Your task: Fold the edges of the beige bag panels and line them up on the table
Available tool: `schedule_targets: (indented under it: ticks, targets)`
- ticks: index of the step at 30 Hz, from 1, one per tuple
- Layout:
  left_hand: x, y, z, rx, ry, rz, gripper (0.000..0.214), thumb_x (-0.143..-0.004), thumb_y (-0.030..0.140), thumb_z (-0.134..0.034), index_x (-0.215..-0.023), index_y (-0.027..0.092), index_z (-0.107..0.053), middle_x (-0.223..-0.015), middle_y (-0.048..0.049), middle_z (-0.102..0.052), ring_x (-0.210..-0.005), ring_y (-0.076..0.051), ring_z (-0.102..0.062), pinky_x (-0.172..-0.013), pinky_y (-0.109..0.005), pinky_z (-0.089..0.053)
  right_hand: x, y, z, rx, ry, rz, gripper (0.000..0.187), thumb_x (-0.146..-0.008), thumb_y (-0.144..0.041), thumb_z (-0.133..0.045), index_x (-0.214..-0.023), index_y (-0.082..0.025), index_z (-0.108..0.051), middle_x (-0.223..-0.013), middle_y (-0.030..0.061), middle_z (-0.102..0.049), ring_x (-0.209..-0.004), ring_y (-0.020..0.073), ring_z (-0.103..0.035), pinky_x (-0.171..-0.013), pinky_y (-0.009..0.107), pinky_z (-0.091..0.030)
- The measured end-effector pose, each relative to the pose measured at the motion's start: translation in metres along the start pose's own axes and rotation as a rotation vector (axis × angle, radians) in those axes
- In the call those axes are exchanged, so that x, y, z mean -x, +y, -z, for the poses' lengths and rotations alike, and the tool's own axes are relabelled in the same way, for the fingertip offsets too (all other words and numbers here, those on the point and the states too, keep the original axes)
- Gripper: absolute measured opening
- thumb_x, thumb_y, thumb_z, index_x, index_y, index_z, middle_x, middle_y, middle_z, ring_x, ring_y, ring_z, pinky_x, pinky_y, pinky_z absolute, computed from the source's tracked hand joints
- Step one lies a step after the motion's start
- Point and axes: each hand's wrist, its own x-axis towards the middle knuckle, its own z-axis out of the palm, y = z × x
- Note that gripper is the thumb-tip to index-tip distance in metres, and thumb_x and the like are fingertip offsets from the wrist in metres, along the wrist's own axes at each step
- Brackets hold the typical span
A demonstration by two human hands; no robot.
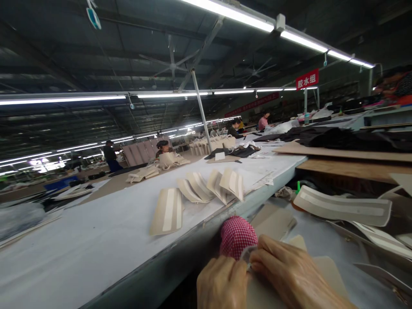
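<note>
My left hand (222, 281) and my right hand (286, 266) are close together at the bottom, fingers curled. A beige panel (262, 294) lies between and under them, with the left fingers closed at its edge. A pale, partly see-through strip (247, 254) shows at my right fingertips, which are pinched on it. Both sets of fingertips are partly hidden. Just beyond is a rounded red-and-white checked cloth (238, 236). Several curved beige panels with white strips, one of them a near panel (167, 211), stand on the white-covered table (106, 240).
The table's grey edge (193, 238) runs diagonally left of my hands. To the right lie more striped panels (343, 206) on a lower surface. Dark sheets (347, 139) are stacked behind. A slanting pole (201, 109) rises beyond the table, and several people work farther off.
</note>
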Motion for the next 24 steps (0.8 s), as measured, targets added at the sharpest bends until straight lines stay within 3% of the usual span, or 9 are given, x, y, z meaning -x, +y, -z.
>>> schedule_targets:
  ticks: [3,7,11,14,16,18,21,24]
  targets:
    - [0.007,-0.006,-0.003,0.028,0.036,0.056,0.045,-0.104,0.009,-0.045,-0.067,0.022,-0.066,-0.055,0.0017,-0.066,-0.046,-0.018,-0.066,-0.046,-0.033,-0.045,-0.002,0.007,-0.006,-0.001,-0.006,0.081,0.053,-0.118,-0.032,-0.025,-0.087,-0.024,-0.068,-0.073,-0.0007,-0.072,-0.058,0.0139,-0.072,-0.053,0.022,-0.056]
    - [0.021,-0.028,0.001,0.167,0.029,0.232,0.036,-0.105,0.014,-0.047,-0.076,0.021,-0.066,-0.063,0.0011,-0.065,-0.055,-0.017,-0.065,-0.056,-0.029,-0.048,-0.002,0.028,0.009,0.120,0.167,0.118,0.035,-0.116,-0.044,-0.040,-0.116,-0.022,-0.068,-0.085,0.0009,-0.078,-0.067,0.0158,-0.077,-0.058,0.023,-0.059]
    - [0.034,-0.050,0.013,0.357,0.020,0.418,0.021,-0.105,0.019,-0.058,-0.087,0.021,-0.069,-0.072,0.0025,-0.063,-0.063,-0.012,-0.061,-0.063,-0.021,-0.047,-0.001,0.058,0.023,-0.047,0.199,-0.111,0.033,-0.106,-0.054,-0.060,-0.095,-0.026,-0.074,-0.087,0.0017,-0.076,-0.073,0.0167,-0.076,-0.065,0.023,-0.061]
    - [0.038,-0.052,0.020,0.425,0.080,0.435,0.020,-0.104,0.018,-0.059,-0.087,0.022,-0.069,-0.072,0.0033,-0.059,-0.063,-0.011,-0.057,-0.062,-0.020,-0.044,-0.004,0.069,0.018,-0.308,0.157,-0.296,0.044,-0.095,-0.065,-0.070,-0.077,-0.026,-0.075,-0.112,0.0073,-0.077,-0.105,0.0247,-0.076,-0.082,0.029,-0.063]
    - [0.038,-0.049,0.023,0.434,0.069,0.411,0.024,-0.104,0.017,-0.058,-0.083,0.021,-0.067,-0.069,0.0034,-0.055,-0.060,-0.011,-0.053,-0.058,-0.020,-0.040,-0.007,0.067,0.011,-0.509,0.096,-0.420,0.048,-0.092,-0.068,-0.071,-0.072,-0.024,-0.076,-0.127,0.0084,-0.074,-0.114,0.0284,-0.074,-0.087,0.031,-0.063]
    - [0.038,-0.046,0.025,0.461,0.036,0.387,0.026,-0.104,0.020,-0.058,-0.080,0.019,-0.068,-0.066,0.0032,-0.053,-0.056,-0.010,-0.049,-0.053,-0.021,-0.036,-0.008,0.060,0.006,-0.736,0.031,-0.575,0.049,-0.090,-0.066,-0.074,-0.071,-0.021,-0.074,-0.112,0.0079,-0.077,-0.095,0.0258,-0.077,-0.075,0.030,-0.063]
    - [0.038,-0.046,0.030,0.530,-0.005,0.378,0.031,-0.106,0.028,-0.058,-0.084,0.017,-0.077,-0.066,0.0016,-0.054,-0.055,-0.011,-0.050,-0.050,-0.022,-0.036,-0.008,0.051,0.005,-0.990,0.041,-0.790,0.049,-0.080,-0.065,-0.085,-0.071,-0.019,-0.072,-0.074,0.0018,-0.070,-0.065,0.0173,-0.066,-0.057,0.023,-0.055]
    - [0.037,-0.049,0.035,0.597,-0.062,0.352,0.031,-0.107,0.030,-0.056,-0.102,0.017,-0.084,-0.068,0.0015,-0.052,-0.056,-0.012,-0.049,-0.050,-0.022,-0.035,-0.004,0.054,0.008,-1.045,0.046,-0.849,0.050,-0.076,-0.065,-0.088,-0.067,-0.018,-0.071,-0.070,0.0011,-0.067,-0.062,0.0152,-0.061,-0.055,0.022,-0.052]
